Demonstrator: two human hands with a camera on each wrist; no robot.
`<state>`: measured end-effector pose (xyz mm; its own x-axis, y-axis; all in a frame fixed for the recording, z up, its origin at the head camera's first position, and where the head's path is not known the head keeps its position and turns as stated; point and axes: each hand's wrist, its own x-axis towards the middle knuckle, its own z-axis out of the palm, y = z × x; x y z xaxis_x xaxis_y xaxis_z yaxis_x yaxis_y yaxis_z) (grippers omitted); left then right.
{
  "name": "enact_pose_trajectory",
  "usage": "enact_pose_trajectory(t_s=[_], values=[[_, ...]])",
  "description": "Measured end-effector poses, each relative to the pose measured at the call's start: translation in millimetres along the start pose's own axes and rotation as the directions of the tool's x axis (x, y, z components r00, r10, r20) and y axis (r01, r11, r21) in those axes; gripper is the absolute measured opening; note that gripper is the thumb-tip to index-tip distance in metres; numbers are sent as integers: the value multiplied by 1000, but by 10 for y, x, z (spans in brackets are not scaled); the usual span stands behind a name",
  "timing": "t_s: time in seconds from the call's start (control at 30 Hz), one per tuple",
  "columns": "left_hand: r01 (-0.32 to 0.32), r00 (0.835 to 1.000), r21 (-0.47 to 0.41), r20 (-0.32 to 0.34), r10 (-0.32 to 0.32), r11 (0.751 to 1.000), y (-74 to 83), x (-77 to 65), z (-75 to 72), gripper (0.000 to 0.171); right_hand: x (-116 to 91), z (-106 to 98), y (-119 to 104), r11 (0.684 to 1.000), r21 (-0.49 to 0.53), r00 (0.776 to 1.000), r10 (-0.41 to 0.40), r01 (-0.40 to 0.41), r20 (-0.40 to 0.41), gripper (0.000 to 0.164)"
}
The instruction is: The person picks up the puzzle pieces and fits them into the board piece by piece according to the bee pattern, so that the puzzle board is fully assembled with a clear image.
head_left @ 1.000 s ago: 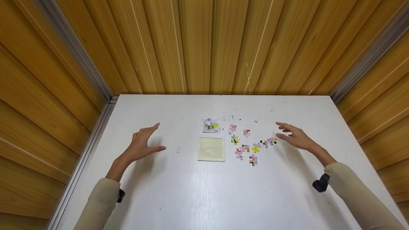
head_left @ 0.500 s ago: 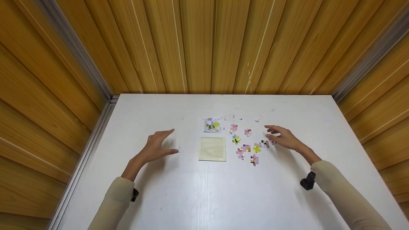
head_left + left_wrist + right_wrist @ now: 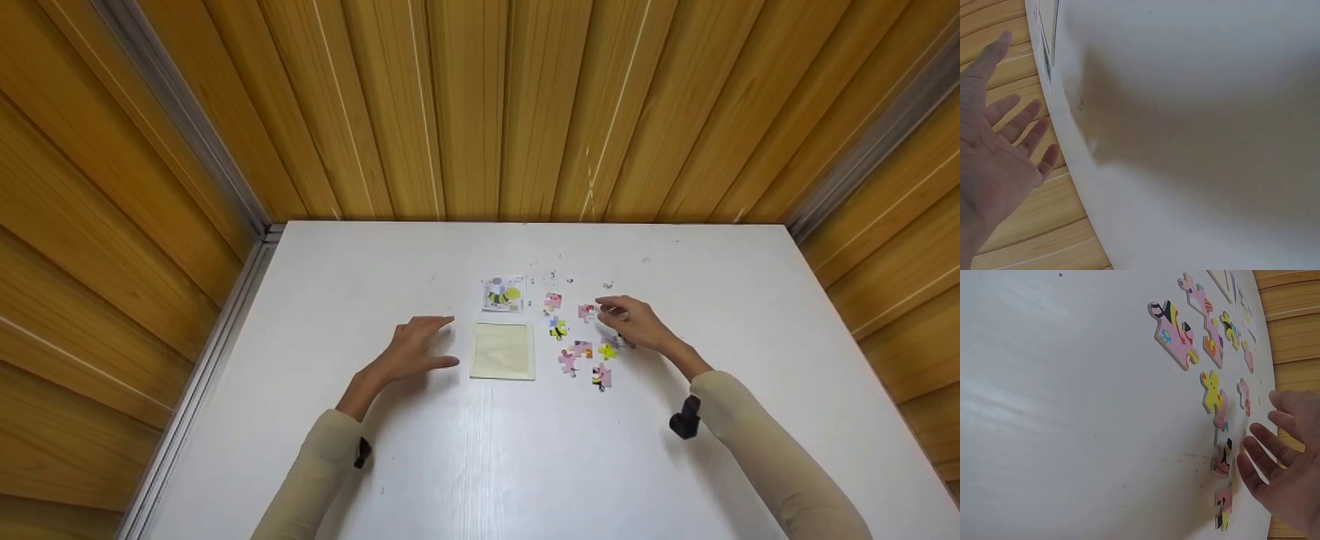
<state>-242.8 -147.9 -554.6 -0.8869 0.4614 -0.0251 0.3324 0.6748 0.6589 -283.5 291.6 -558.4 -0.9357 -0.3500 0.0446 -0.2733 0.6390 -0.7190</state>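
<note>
In the head view my left hand (image 3: 409, 350) is held over the table just left of a square, pale wooden puzzle tray (image 3: 502, 351), thumb and fingers spread apart. The left wrist view shows its palm (image 3: 999, 163) with nothing in it. My right hand (image 3: 637, 324) reaches in from the right over the scattered jigsaw pieces, its fingers relaxed and holding nothing. Closest to its fingertips is a pink jigsaw piece (image 3: 586, 310). A yellow jigsaw piece (image 3: 1211, 391) and a larger pink and black piece (image 3: 1174, 334) lie flat nearby. The hand covers some pieces in the head view.
Behind the tray lies a square picture card (image 3: 502, 293) with a bee on it. More pieces, such as a blue and yellow one (image 3: 557, 328), are spread right of the tray. Wood-patterned panels (image 3: 465, 112) enclose the white table (image 3: 442, 465) at the back and sides.
Both hands have moved inward: the left one rightward to beside the tray, the right one leftward over the jigsaw pieces. Tray, card and pieces stay in place on the table.
</note>
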Motion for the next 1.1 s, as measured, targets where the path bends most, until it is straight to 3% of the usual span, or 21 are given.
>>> enact_pose_trajectory(t_s=[0.3, 0.63, 1.1], values=[[-45, 997, -4, 55, 45, 999, 16, 179, 193, 76, 123, 150, -27, 997, -54, 997, -54, 51, -47, 41], [-95, 992, 71, 86, 89, 993, 82, 314, 283, 80, 189, 241, -65, 994, -107, 996, 25, -34, -83, 41], [-93, 992, 148, 94, 80, 985, 136, 321, 282, 78, 151, 250, -79, 976, -182, 991, 112, -124, -75, 40]])
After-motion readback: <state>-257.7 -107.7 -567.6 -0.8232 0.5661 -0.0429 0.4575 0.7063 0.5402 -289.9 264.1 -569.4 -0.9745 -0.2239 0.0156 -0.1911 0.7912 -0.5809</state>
